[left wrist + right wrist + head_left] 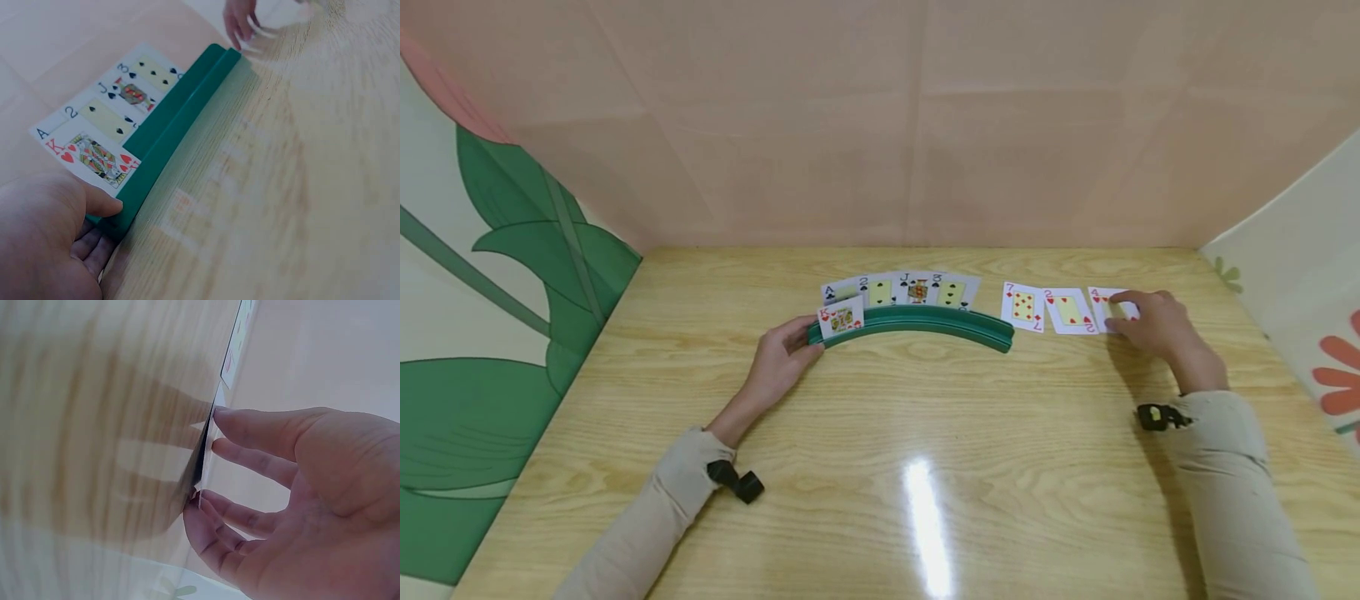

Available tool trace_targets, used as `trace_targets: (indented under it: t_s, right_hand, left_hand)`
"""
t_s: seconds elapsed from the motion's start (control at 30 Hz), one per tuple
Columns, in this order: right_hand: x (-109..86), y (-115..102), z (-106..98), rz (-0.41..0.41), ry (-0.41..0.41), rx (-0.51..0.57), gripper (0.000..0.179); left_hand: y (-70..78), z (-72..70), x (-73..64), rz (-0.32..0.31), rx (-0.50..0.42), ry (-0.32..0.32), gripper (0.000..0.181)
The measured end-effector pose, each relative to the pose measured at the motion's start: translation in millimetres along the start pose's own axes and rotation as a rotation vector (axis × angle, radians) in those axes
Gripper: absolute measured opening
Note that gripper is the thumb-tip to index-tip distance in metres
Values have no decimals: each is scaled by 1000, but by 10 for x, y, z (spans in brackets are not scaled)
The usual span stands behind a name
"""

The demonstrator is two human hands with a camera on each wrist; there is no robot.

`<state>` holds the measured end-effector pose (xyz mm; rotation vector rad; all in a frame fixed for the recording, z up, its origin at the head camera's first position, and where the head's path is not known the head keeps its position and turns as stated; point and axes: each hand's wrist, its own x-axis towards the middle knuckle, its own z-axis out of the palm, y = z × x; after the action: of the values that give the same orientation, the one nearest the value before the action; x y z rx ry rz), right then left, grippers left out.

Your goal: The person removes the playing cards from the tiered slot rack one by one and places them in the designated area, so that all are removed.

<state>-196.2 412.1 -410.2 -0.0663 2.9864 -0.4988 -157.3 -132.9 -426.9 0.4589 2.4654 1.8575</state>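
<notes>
5 cards [917, 291] stood in rack [917, 317]; L hand [772, 364] gripped its L end. R hand [1163, 327] pinched red 4 [1115, 310] at edges, red 2 [1069, 312] adj.

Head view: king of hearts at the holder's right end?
No, the king of hearts stands at the left end of the green card holder, by the left hand.

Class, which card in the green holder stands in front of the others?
The king of hearts, by the left hand: it alone stands in the front row of the holder, while the ace, two, jack and three of spades stand behind.
</notes>
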Motion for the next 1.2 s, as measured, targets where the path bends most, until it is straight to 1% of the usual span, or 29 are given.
trace_targets:
  t_s: [0.07, 0.23, 0.4, 0.53, 0.67, 0.77, 0.83, 0.97, 1.07, 1.2]
  right_hand:
    - [-4, -5, -6, 8, -11, 1, 50]
    - [-3, -13, -15, 5, -8, 2, 49]
    - [-3, -7, -19, -1, 17, 10, 49]
    - [-13, -14, -33, -16, 63, 16, 42]
    - [-32, -67, -72, -28, 145, 42, 33]
    - [-43, -121, -123, -13, 182, 70, 37]
    - [-48, -161, -153, 3, 194, 83, 41]
    - [-40, -257, -186, -9, 242, 97, 44]
    - [-51, -356, -216, -19, 262, 119, 44]
    - [-76, -496, -262, -6, 266, 148, 44]
  left_hand:
    - [13, 1, -4, 0, 8, 2, 40]
    - [26, 3, -7, 2, 12, 3, 40]
    - [11, 6, -7, -2, 4, 1, 40]
    - [-9, 12, -7, 1, 5, -2, 41]
    - [2, 9, -8, 5, 9, 1, 41]
    - [11, 7, -9, 6, 8, 3, 40]
    - [11, 6, -11, 7, 8, 4, 40]
    - [2, 6, -16, 9, 16, 6, 40]
    - [-7, 5, -11, 3, 17, 3, 40]
    - [-176, 6, 45, -1, 16, 5, 41]
